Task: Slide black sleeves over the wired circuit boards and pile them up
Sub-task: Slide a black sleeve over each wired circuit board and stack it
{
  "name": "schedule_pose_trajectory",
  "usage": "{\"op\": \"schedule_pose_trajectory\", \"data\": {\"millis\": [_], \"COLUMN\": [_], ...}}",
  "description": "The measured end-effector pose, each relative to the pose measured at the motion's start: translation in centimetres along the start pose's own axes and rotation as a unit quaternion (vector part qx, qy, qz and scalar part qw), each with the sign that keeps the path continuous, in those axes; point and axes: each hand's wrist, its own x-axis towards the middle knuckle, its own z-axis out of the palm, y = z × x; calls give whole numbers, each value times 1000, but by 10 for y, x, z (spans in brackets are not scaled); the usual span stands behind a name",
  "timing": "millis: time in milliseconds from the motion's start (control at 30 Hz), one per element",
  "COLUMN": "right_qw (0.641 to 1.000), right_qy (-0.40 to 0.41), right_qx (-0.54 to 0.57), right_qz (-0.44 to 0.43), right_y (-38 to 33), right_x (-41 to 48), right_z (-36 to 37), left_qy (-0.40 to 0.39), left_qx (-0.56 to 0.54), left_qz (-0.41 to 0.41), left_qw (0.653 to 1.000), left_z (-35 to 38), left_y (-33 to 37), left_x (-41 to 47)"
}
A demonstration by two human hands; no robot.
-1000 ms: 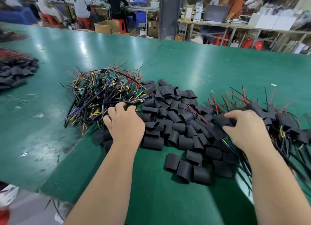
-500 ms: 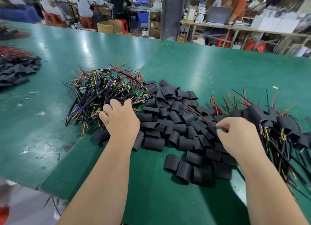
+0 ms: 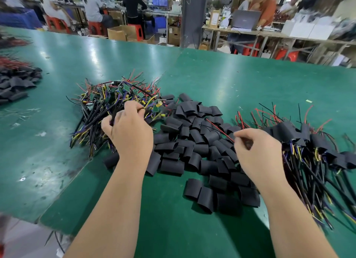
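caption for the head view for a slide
Left hand grips wires from the board pile; right hand curls over loose sleeves.

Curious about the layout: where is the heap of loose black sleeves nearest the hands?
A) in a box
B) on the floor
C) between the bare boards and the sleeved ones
C: the loose black sleeves sit mid-table, bare wired boards to their left, sleeved boards to their right.

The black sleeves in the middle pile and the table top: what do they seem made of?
Black sleeves: probably thin matte plastic tubing, pressed flat and creased. Table top: likely a green rubber or vinyl mat, glossy, with light streaks reflected.
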Motion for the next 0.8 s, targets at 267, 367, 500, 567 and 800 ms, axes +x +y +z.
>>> {"op": "schedule_pose_trajectory", "data": {"millis": [267,367,500,567,800], "right_qw": [725,706,759,788,786], "right_qy": [-243,-179,-90,-84,-79], "right_qx": [617,668,633,598,590], "right_qz": [188,150,124,119,165], "right_y": [-35,-33,-30,-30,-35], "right_x": [-15,-10,-7,-8,-10], "right_z": [24,23,19,19,24], "left_qy": [-113,-184,-233,-227,-206], "left_qx": [-196,-204,-220,-244,-326], "left_qz": [214,249,261,255,137], "left_qw": [950,929,911,908,913], "left_z": [-15,-14,-15,-16,-15], "left_y": [21,24,28,34,44], "left_x": [-17,-22,-29,-33,-40]}}
